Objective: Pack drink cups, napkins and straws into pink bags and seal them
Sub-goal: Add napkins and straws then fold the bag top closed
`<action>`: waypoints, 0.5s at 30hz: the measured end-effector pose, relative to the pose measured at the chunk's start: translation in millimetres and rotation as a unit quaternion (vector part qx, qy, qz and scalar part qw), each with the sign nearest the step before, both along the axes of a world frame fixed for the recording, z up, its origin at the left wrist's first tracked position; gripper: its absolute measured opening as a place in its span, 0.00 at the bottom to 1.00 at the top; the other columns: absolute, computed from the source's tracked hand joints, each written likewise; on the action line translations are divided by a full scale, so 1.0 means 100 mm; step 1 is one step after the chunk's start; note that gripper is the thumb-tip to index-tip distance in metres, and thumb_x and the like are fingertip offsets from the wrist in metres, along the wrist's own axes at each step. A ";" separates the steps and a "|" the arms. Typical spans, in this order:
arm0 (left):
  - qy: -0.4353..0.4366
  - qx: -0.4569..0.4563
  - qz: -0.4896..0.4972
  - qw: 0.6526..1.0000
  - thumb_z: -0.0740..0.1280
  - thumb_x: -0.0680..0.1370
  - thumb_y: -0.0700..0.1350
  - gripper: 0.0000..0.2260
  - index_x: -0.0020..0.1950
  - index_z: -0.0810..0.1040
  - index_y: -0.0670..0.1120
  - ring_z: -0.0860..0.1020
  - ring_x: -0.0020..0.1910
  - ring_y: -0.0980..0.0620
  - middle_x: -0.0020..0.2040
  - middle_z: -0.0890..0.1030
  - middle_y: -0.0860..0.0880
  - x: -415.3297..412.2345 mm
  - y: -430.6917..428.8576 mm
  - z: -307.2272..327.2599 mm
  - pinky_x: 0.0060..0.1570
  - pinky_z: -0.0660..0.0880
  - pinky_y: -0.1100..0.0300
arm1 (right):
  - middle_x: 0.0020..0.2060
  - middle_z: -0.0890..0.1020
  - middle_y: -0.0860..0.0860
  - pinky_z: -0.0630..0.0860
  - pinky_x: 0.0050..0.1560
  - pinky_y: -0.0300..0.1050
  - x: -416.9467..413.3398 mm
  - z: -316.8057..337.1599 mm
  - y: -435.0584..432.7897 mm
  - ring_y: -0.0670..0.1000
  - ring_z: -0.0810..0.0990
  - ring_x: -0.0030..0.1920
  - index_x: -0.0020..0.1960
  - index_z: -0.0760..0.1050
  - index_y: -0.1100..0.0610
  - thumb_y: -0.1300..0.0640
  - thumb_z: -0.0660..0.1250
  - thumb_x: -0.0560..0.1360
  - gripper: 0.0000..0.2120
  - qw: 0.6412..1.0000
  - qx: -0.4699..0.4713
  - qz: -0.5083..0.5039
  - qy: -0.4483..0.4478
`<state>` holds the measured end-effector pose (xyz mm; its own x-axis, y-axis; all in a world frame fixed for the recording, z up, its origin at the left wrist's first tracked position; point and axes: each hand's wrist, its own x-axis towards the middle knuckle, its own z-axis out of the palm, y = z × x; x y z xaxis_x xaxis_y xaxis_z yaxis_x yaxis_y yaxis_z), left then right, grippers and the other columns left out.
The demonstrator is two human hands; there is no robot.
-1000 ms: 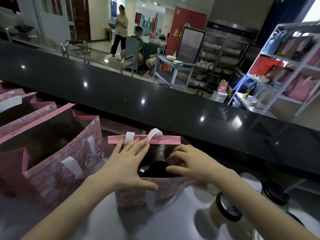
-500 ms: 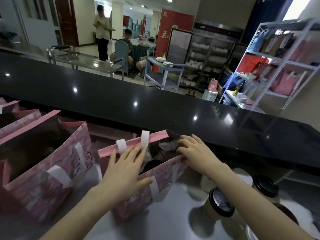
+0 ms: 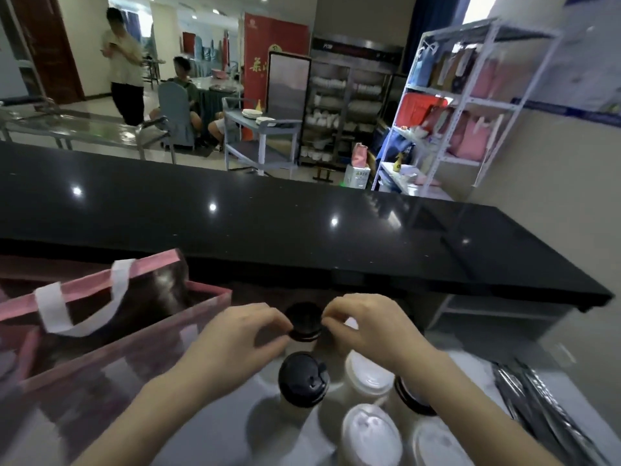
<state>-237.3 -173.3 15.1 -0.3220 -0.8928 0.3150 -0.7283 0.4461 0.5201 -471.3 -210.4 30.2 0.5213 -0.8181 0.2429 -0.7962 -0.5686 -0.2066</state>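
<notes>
A drink cup with a black lid (image 3: pixel 304 320) stands at the back of a cluster of cups on the grey worktop. My left hand (image 3: pixel 235 338) pinches its lid from the left, and my right hand (image 3: pixel 366 326) pinches it from the right. Closer to me stand another black-lidded cup (image 3: pixel 303 378) and several white-lidded cups (image 3: pixel 369 375). An open pink bag (image 3: pixel 141 334) with white handles stands to the left of my hands, its dark inside showing. No napkins are visible.
A raised black counter (image 3: pixel 302 243) runs across behind the worktop. Wrapped straws (image 3: pixel 544 408) lie at the right edge. White shelves (image 3: pixel 470 105) hold pink bags at the far right. Two people are in the room beyond.
Both hands left the pink bag's opening and moved right to the black-lidded cup. The view swung right, so the bag now sits at the left and the other bags are out of frame.
</notes>
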 end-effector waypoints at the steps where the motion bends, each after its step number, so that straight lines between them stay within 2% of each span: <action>1: -0.001 0.007 -0.024 1.000 0.71 0.74 0.49 0.06 0.50 0.82 0.54 0.78 0.47 0.63 0.46 0.81 0.59 -0.24 -0.07 -0.04 0.50 0.75 0.60 | 0.41 0.81 0.43 0.76 0.44 0.48 -0.26 -0.02 0.00 0.46 0.79 0.43 0.49 0.79 0.48 0.46 0.64 0.76 0.08 1.000 0.001 -0.028 -0.008; 7: 0.003 0.049 -0.150 0.987 0.70 0.73 0.47 0.05 0.47 0.83 0.50 0.78 0.42 0.61 0.41 0.81 0.57 -1.77 -0.46 -0.27 0.45 0.76 0.61 | 0.41 0.83 0.42 0.76 0.43 0.45 -1.85 -0.35 0.05 0.45 0.79 0.43 0.47 0.79 0.46 0.47 0.65 0.74 0.05 0.967 0.067 -0.245 -0.027; 10: -0.032 0.070 -0.193 0.978 0.69 0.74 0.46 0.07 0.50 0.83 0.49 0.79 0.47 0.54 0.46 0.82 0.52 -2.46 -0.68 -0.43 0.49 0.75 0.57 | 0.41 0.82 0.42 0.77 0.44 0.44 -2.48 -0.57 0.08 0.47 0.80 0.45 0.48 0.79 0.46 0.49 0.66 0.74 0.05 0.936 0.128 -0.328 -0.033; 15: -0.144 0.104 -0.231 0.957 0.65 0.75 0.48 0.13 0.59 0.80 0.50 0.76 0.55 0.54 0.55 0.80 0.53 -3.38 -1.12 -0.75 0.54 0.73 0.59 | 0.46 0.83 0.45 0.75 0.51 0.44 -3.10 -0.99 0.07 0.49 0.79 0.50 0.56 0.78 0.50 0.51 0.68 0.73 0.12 0.899 0.201 -0.384 -0.067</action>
<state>-575.1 -285.0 -60.0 -0.7438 -0.6682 -0.0143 -0.6048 0.6638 0.4400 -780.9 -203.6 -69.1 -0.2461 -0.9599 -0.1342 -0.8749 0.2796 -0.3954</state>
